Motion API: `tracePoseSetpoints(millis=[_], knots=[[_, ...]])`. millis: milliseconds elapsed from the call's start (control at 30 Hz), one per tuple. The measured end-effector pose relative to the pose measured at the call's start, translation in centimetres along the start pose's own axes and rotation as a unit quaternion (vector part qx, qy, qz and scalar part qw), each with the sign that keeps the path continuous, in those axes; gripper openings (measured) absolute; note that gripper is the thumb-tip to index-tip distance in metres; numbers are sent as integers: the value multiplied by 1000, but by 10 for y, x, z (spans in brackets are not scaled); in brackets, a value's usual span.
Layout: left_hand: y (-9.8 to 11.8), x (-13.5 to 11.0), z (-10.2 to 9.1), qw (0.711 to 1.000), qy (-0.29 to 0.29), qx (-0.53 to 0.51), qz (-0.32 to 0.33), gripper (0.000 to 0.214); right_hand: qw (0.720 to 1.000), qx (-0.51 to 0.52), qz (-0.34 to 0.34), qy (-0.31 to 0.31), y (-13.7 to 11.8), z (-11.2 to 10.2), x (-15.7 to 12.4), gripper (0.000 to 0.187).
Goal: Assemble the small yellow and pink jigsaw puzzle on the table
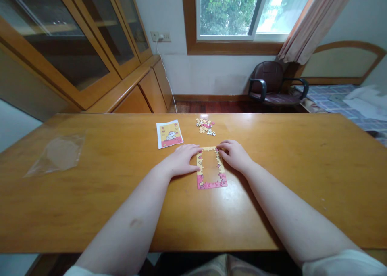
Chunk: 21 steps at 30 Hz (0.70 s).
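A small jigsaw frame [211,184], yellow at the top and pink along the bottom, lies on the wooden table [121,195] with its middle unfilled. My left hand [181,159] lies flat on the table with its fingers stretched against the frame's left edge. My right hand [234,155] rests at the frame's upper right corner, fingers curled down onto the top edge. Beyond the frame lies a heap of several loose puzzle pieces [206,126]. A printed picture card [169,134] with the same yellow and pink design lies to the left of the heap.
A crumpled clear plastic bag [57,153] lies at the table's left. Behind the table are a glass-fronted wooden cabinet [90,46], a dark armchair [273,84] under the window, and a bed [347,102] at the right.
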State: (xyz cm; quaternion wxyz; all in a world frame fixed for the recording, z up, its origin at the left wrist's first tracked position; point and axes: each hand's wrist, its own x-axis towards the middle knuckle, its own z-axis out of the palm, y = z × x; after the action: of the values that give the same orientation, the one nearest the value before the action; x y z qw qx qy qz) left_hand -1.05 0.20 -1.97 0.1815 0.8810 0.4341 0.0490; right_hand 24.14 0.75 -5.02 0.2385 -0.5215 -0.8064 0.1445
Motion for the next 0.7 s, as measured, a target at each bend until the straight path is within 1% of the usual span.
tracePoseSetpoints(millis=[200,267,300,333,367,433,467,500,567,700], knots=[[1,-1,-1,1000,-4,2,2,71,1000,2,3,4,0,0,0,22],[2,-1,-2,1000,-15,-1,1,73,1000,1,0,-1,-1,-1,0,24],[3,-2,-2,1000,-25,-4,-1,77,1000,3,-7,-10,-2,-3,-1,28],[5,-2,-2,999,-36,-7,-2,83,999,8,-17,-26,-3,-4,-2,37],[7,-2,-2,999,-50,-9,-2,91,998,13,-29,-51,-4,-6,-4,51],[12,-3,0,997,-78,-11,-2,107,992,24,-49,-115,-4,-10,-8,87],[14,-4,1,996,-91,-10,-2,114,987,27,-55,-148,-4,-12,-11,102],[16,-4,2,995,-102,-9,-2,119,982,28,-60,-178,-3,-13,-13,114],[19,-4,5,993,-117,-8,-1,126,974,31,-71,-215,-1,-15,-17,126],[20,-5,8,992,-126,-6,-1,129,969,32,-79,-232,2,-14,-20,131]])
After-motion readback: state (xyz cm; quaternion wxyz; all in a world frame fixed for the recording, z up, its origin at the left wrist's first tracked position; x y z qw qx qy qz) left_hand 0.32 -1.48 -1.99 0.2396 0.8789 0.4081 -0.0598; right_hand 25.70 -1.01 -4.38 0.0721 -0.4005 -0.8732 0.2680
